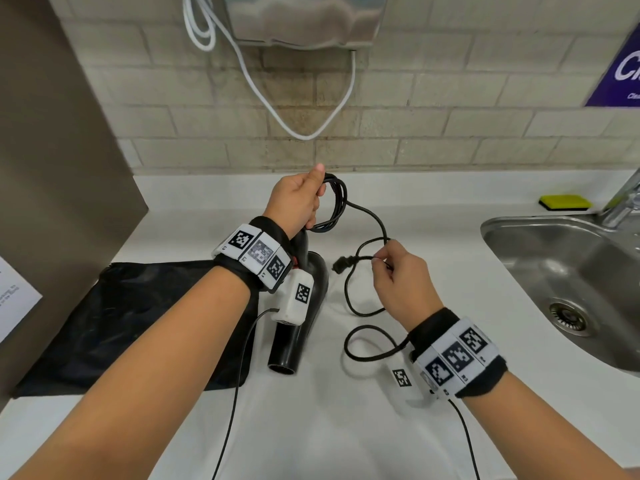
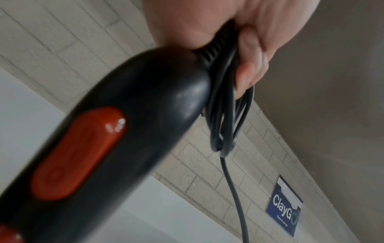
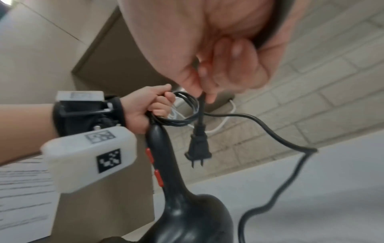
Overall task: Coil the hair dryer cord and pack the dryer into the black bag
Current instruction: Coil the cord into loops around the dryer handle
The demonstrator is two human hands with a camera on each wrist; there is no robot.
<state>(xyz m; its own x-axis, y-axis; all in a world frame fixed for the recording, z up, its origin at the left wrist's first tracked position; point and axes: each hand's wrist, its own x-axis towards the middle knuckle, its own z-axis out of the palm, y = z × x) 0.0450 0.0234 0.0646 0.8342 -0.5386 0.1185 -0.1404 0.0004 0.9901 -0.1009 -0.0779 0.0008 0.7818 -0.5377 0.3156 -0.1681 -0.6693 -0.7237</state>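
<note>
R hand (image 1: 401, 278) pinches cord (image 1: 367, 216) just behind plug (image 3: 198, 148); slack still loops on counter (image 1: 433, 237). Hair dryer (image 1: 304, 306) nozzle-down beside flat black bag (image 1: 131, 323). L hand (image 1: 298, 199) grip clamped on finished coils + handle end. Risks: slack snags → kinks; coils spring loose if L grip eases; dryer tips.

- The hair dryer (image 1: 304, 306) is black, with red switches (image 3: 158, 179) on its handle.
- Its cord (image 1: 372, 216) and plug (image 1: 341, 265) are black.
- The bag (image 1: 138, 323) is black.
- The bench (image 1: 415, 375) is white.
- The sponge (image 1: 565, 201) is yellow on top, dark beneath.
- The wall sign (image 2: 284, 213) is blue with white lettering.
- The wristbands (image 1: 457, 355) are black, carrying white-and-black square markers.
</note>
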